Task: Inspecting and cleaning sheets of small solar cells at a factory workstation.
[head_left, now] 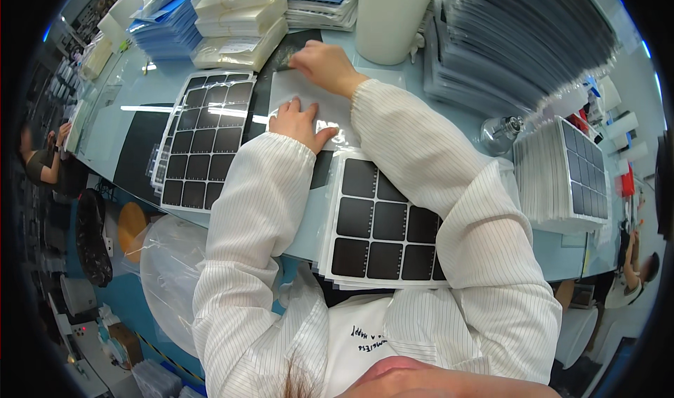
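A white sheet (286,85) with a glossy surface lies on the table over a dark mat. My left hand (298,124) rests on its near part, palm down with the fingers spread. At the sheet's far left corner, my right hand (325,66) has its fingers curled together; whatever they pinch is too small to make out. Close in front of me lies a stack of white sheets with black rounded squares (372,220), partly covered by my right sleeve. More such sheets (203,141) lie fanned to the left of my left hand.
Bagged pale packs (239,18) and blue-edged stacks (165,29) stand at the back left. Behind my right hand is a white cylinder (393,18). A tall stack of clear sheets (512,40), a glass bottle (500,134) and a sheet stack (547,177) stand right.
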`<state>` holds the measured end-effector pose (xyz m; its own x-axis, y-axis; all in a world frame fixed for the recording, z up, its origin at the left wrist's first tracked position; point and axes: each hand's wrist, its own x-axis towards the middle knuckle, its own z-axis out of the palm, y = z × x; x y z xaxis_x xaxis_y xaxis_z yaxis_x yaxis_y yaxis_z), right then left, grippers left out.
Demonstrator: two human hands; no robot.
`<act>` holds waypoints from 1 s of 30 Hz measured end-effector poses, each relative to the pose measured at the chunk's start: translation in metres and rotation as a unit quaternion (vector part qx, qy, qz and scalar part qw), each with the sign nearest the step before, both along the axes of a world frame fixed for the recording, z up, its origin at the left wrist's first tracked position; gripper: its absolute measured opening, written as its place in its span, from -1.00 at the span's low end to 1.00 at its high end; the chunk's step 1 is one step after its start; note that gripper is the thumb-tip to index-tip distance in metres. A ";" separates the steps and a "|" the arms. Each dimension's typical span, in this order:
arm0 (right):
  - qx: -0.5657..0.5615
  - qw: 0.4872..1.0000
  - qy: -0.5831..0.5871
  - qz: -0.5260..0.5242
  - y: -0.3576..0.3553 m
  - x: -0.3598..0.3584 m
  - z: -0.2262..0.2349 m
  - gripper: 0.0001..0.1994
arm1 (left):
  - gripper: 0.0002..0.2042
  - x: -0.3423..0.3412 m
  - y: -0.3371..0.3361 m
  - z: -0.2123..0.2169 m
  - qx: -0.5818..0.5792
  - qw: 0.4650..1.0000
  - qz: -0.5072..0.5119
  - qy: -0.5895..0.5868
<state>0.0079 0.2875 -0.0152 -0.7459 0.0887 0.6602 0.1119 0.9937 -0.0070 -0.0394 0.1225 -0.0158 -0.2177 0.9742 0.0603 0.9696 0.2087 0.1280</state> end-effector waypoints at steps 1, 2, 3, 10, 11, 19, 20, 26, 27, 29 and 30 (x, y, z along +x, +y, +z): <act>-0.081 0.995 0.032 -0.039 0.000 0.001 0.007 -0.85 | -0.39 0.000 -0.001 0.000 0.032 0.999 -0.011 -0.012; -0.177 0.978 0.041 -0.099 0.000 0.003 0.014 -0.85 | -0.39 0.000 -0.001 0.000 0.031 0.999 -0.016 -0.012; -0.208 0.970 0.080 -0.093 0.000 0.008 0.023 -0.83 | -0.39 -0.001 -0.002 0.000 0.038 0.999 -0.014 -0.015; -0.578 0.806 0.125 -0.004 -0.027 0.117 0.093 -0.77 | -0.42 -0.011 0.000 -0.010 0.066 0.997 -0.032 -0.019; -0.582 0.804 0.118 -0.024 -0.036 0.142 0.100 -0.76 | -0.43 -0.014 0.001 -0.011 0.070 0.997 -0.023 -0.015; -0.481 0.856 0.107 -0.155 -0.136 0.311 0.093 -0.83 | -0.45 -0.044 0.017 -0.032 0.120 0.987 -0.061 -0.089; -0.451 0.862 0.102 -0.208 -0.145 0.325 0.086 -0.84 | -0.45 -0.047 0.019 -0.034 0.124 0.987 -0.062 -0.083; -0.151 0.959 0.067 -0.230 -0.169 0.373 0.036 -0.84 | -0.56 -0.027 0.022 -0.022 0.192 0.969 -0.059 -0.140; -0.123 0.966 0.061 -0.220 -0.167 0.376 0.030 -0.81 | -0.62 -0.020 0.019 -0.013 0.205 0.963 -0.054 -0.167; -0.096 0.970 0.064 -0.214 -0.165 0.382 0.021 -0.80 | -0.66 -0.005 0.005 0.008 0.196 0.958 -0.089 -0.190; -0.072 0.974 0.067 -0.206 -0.164 0.383 0.018 -0.80 | -0.71 0.004 -0.005 0.018 0.182 0.951 -0.116 -0.222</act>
